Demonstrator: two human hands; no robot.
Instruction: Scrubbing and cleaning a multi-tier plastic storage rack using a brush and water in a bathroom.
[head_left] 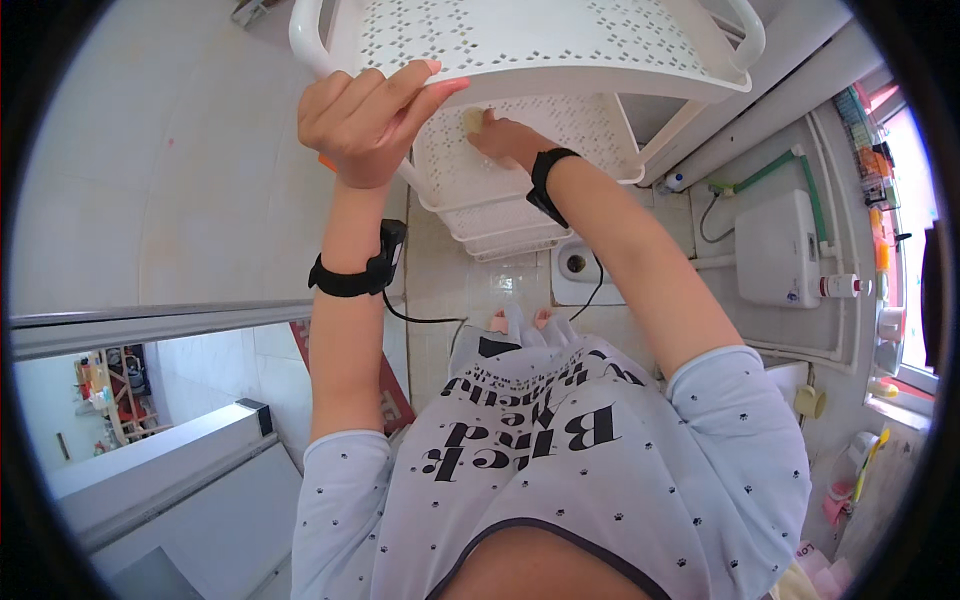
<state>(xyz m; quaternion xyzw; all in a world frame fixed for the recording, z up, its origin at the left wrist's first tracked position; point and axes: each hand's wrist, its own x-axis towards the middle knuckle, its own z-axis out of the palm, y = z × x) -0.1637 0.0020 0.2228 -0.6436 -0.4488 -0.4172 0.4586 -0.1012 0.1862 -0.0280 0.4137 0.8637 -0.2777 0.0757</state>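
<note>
A white plastic shelf cart (pixel 560 78) with perforated tiers stands in front of me. My left hand (pixel 370 122) is closed at the front left of its top tier, thumb and fingers on the rim. Under that tier, my right hand (pixel 503 140) reaches over the second tier (pixel 580 125). It is closed on a small pale yellow piece (pixel 474 120) that looks like a sponge, pressed against the tier's perforated surface. The fingers hide part of this piece. A bit of something orange (pixel 327 161) shows beside my left wrist.
Below the cart's lower tiers, a white squat toilet (pixel 580 290) is set in the tiled floor. A white cistern (pixel 778 248) with pipes and a green hose (pixel 765 172) is on the right wall. A metal-edged ledge (pixel 170 325) runs along the left. Black cables hang from both wristbands.
</note>
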